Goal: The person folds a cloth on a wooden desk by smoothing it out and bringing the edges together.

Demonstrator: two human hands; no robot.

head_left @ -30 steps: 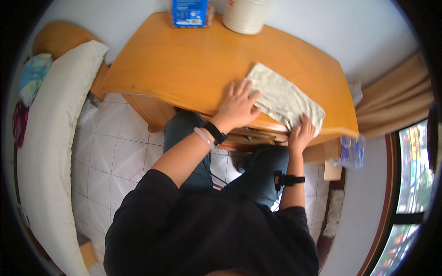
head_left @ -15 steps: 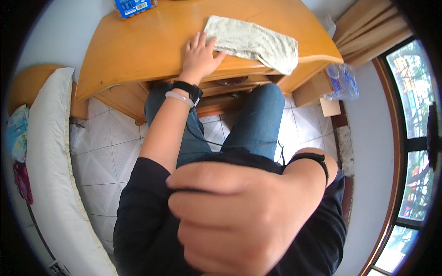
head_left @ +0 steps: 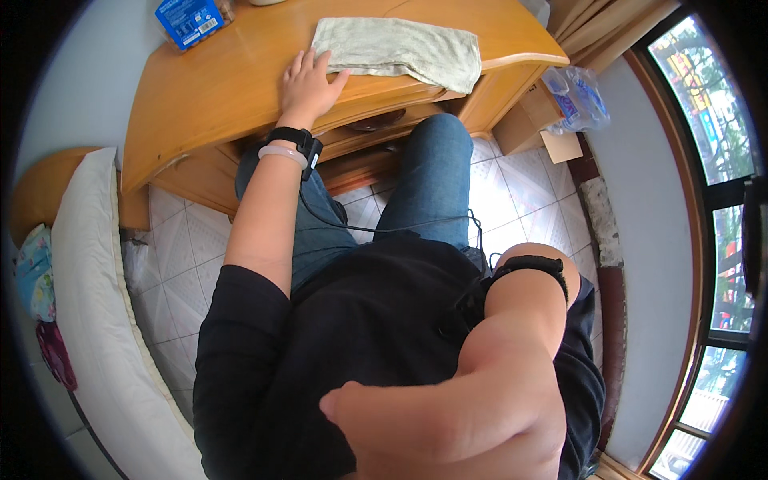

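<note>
My left hand (head_left: pixel 308 90) lies flat on the wooden desk (head_left: pixel 216 88), palm down with fingers spread and nothing in it. Its fingertips are at the left end of a pale, folded cloth (head_left: pixel 400 52), which lies along the front part of the desk top. A black wrist device and a pale bangle circle the left wrist. Very near the camera, my right hand (head_left: pixel 464 416) is raised at the lower edge. One bent digit shows, pointing left. The other fingers, and anything they hold, are cut off below.
A blue-labelled container (head_left: pixel 192 22) stands at the desk's far left. By the desk's right side are a cardboard box (head_left: pixel 524 120) and a clear plastic bag (head_left: pixel 582 104). A bed (head_left: pixel 92 280) runs along the left, windows (head_left: pixel 732 264) along the right. A thin black cable (head_left: pixel 344 227) crosses my lap.
My right hand has dropped lower in the picture, uncovering my black top. The desk and cloth have shifted up and left in view. My left hand stays by the cloth.
</note>
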